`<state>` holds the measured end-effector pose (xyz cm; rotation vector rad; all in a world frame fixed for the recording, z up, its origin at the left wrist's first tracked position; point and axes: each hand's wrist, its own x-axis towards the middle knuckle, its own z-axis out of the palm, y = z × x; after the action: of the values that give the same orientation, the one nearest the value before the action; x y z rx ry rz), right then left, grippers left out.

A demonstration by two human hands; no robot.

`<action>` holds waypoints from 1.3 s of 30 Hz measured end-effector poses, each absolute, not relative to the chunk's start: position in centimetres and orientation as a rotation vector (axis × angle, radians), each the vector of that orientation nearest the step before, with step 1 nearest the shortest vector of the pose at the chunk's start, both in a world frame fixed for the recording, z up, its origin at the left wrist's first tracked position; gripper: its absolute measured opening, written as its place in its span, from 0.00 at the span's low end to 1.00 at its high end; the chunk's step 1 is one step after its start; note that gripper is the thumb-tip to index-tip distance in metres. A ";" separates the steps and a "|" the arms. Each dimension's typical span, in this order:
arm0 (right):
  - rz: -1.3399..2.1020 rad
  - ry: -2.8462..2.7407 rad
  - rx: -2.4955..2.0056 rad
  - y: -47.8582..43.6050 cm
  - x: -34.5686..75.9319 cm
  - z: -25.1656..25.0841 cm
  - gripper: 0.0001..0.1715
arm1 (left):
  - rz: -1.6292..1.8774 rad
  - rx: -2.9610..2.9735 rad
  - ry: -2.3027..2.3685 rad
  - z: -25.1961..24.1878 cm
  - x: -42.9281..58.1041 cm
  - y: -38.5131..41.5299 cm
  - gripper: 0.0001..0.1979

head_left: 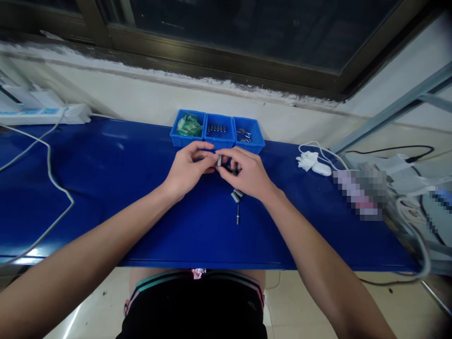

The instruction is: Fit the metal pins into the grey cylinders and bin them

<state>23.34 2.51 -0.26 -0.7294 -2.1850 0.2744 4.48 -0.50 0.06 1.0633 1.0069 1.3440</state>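
Over the blue table, my right hand [247, 170] pinches a small grey metal piece [220, 160] between thumb and fingertips. My left hand [187, 169] meets it from the other side, its thumb and fingers closed near the same piece; what they hold, if anything, is hidden. Beneath my right hand lie a few more short grey metal pieces [235, 196], partly covered by the fingers. Closer to me, a single blind rivet [238, 216] rests on the table with its thin pin pointing away.
Three joined blue bins stand by the wall: one with a green plastic bag [189, 125], one with a row of dark cylindrical pieces [216, 128], one with loose rivets [244, 135]. A white cable [49, 160] crosses the left. A white charger-like object [320, 168] lies right.
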 end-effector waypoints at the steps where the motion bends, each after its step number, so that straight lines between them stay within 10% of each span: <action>1: 0.298 -2.179 -0.724 2.5 23.3 -0.3 0.18 | 1.340 1.071 1.003 0.0 4.5 -0.4 0.21; 39: 0.002 -2.106 -0.631 1.3 23.5 0.7 0.13 | 1.284 1.060 0.768 1.1 5.2 -1.5 0.18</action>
<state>23.54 1.35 0.73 -0.6311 -2.1062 0.0022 5.23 -1.52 1.11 1.0600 0.7682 1.2836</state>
